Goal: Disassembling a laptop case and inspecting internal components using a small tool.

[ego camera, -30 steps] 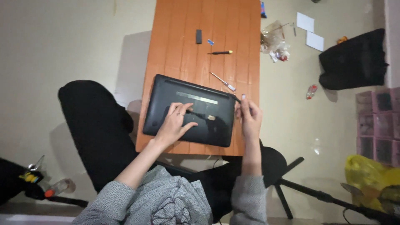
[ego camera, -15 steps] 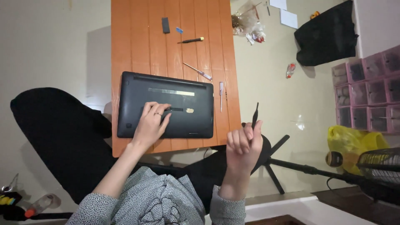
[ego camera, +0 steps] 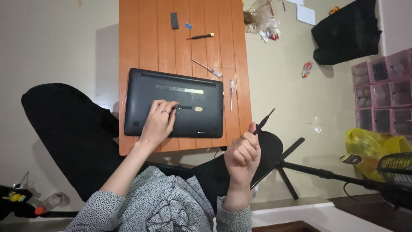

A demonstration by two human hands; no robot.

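Black plastic fills the middle of the view: a laptop lies bottom-up on the orange slatted table, its long edges running across the boards. The left hand rests flat on the underside, fingers spread and reaching the dark strip at the centre, beside a small pale sticker; it grips nothing, only presses the case down.

The change is on the other side. A second ago the right hand was at the right edge of the laptop, down on the table. Now it is lifted clear, off the table's edge and above the lap, curled closed around a thin black tool whose tip points up and away from the case. So the tool is out of contact with the laptop, and the hand appears to be adjusting or inspecting it rather than working an edge; the left hand has stayed put throughout.

Other tools lie spare on the table: a slim screwdriver just beside the laptop's right edge, another angled above its corner, and a black-and-yellow one farther up, near a small black block.
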